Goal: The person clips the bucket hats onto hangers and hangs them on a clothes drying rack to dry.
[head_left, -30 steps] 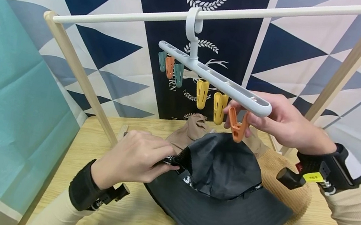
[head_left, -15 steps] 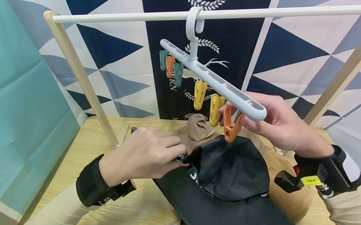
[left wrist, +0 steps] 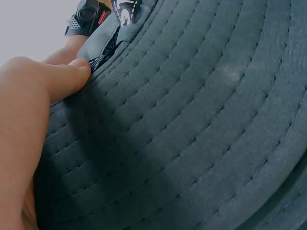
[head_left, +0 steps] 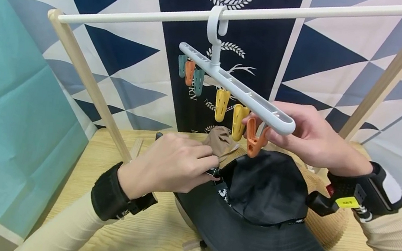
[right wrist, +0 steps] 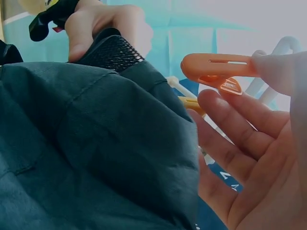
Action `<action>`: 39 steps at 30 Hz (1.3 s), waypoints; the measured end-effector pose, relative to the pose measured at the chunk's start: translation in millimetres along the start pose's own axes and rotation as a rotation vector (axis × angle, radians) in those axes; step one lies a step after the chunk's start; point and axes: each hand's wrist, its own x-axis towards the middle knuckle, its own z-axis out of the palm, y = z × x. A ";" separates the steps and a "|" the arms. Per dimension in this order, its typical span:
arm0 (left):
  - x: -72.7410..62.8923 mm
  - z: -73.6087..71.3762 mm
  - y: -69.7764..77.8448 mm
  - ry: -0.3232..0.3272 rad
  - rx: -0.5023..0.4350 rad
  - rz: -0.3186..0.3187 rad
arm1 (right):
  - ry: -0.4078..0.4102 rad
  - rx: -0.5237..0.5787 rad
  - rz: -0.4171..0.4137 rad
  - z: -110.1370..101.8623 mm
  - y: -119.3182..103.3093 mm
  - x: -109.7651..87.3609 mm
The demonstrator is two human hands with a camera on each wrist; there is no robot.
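My left hand (head_left: pixel 175 163) pinches the inner band of a black bucket hat (head_left: pixel 267 188), which tilts with its wide brim toward me. In the left wrist view, the thumb presses at the seam above the stitched brim (left wrist: pixel 192 129). My right hand (head_left: pixel 312 134) squeezes an orange clothespin (head_left: pixel 255 142) at the near end of a pale grey hanger (head_left: pixel 252 97). The clothespin's two legs stand spread apart, with its mouth downward just above the hat's crown. In the right wrist view, the crown (right wrist: pixel 100 139) is beside the clothespin (right wrist: pixel 216 65), with no fabric in it.
The hanger hooks over a white rod (head_left: pixel 321 15) on a wooden stand (head_left: pixel 90 86). Yellow clothespins (head_left: pixel 221 106), teal ones (head_left: pixel 197 82) and another orange one (head_left: pixel 189 73) hang from it. Behind the black hat lie a straw hat (head_left: pixel 328 227) and tan cloth (head_left: pixel 218 139).
My left hand has moved right and slightly up, bringing the black hat closer beneath the orange clothespin. My right hand and the hanger's near end have shifted slightly left.
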 end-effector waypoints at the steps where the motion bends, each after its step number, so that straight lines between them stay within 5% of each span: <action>1: 1.1 0.0 -0.5 0.001 0.000 0.005 | 0.002 0.009 0.009 0.2 0.5 -0.3; 27: 2.9 -4.2 -2.1 -0.024 -0.045 0.026 | 0.009 0.078 -0.006 6.2 -2.1 -0.8; 39: 2.1 -3.3 -1.9 -0.013 -0.041 0.028 | 0.020 0.159 -0.135 6.8 1.8 0.7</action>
